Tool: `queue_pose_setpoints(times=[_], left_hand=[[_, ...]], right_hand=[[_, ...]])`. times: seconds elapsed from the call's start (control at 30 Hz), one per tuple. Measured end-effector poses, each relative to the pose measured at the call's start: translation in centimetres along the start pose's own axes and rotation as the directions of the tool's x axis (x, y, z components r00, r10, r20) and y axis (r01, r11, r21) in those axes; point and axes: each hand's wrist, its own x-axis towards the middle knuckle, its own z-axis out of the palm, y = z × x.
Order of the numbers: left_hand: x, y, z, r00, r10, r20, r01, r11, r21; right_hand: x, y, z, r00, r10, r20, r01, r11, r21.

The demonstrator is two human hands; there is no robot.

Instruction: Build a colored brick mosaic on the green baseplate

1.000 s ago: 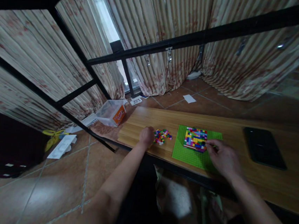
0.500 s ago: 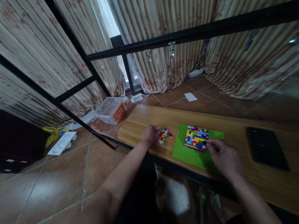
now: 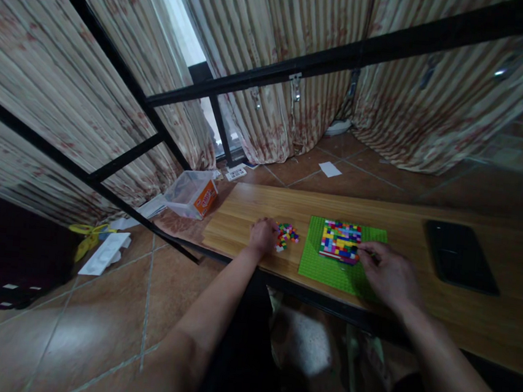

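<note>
The right hand (image 3: 390, 276) is gripping a dark piece (image 3: 356, 249) by the brick stack (image 3: 340, 238) on the board (image 3: 311, 263); slipping could be jarring the brick stack. Left of the board, the left hand (image 3: 263, 235) (grip hidden) is resting by loose bricks (image 3: 288, 232).

We see a bright green baseplate (image 3: 323, 273), a brick block (image 3: 340, 243) patchworked in yellow, blue, red and white, multicoloured loose bricks (image 3: 289, 234), a brown wood-grained table (image 3: 236, 215) and cream curtains (image 3: 319, 26) blotched with red.
</note>
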Motion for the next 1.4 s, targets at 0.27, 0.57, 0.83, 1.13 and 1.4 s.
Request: queue_pose_setpoints(times=[0.27,0.57,0.83,1.13,1.4], left_hand=[[-2.0,1.6,0.3,0.992,0.079,-0.098,-0.108,0.934,-0.340],[-5.7,7.0,3.3,0.972,0.227,0.064,-0.034,0.404,-0.914],[-7.2,8.8,2.7,0.958,0.281,0.065,-0.050,0.382,-0.923],[-8.0,8.8,2.3,0.948,0.306,0.087,-0.062,0.446,-0.893],[-7.5,8.2,2.9,0.958,0.283,0.053,-0.127,0.581,-0.804]], right_hand=[[-0.2,-1.5,-0.4,0.997,-0.015,-0.071,0.025,0.989,0.145],[-1.6,-5.0,-0.1,0.998,-0.060,0.027,0.041,0.887,0.460],[-1.7,-4.6,0.8,0.997,0.036,0.070,-0.069,0.817,0.573],[-1.6,-4.6,-0.1,0.954,0.119,0.274,-0.275,0.707,0.651],[-0.1,-1.5,-1.8,0.965,0.260,0.047,-0.243,0.803,0.544]])
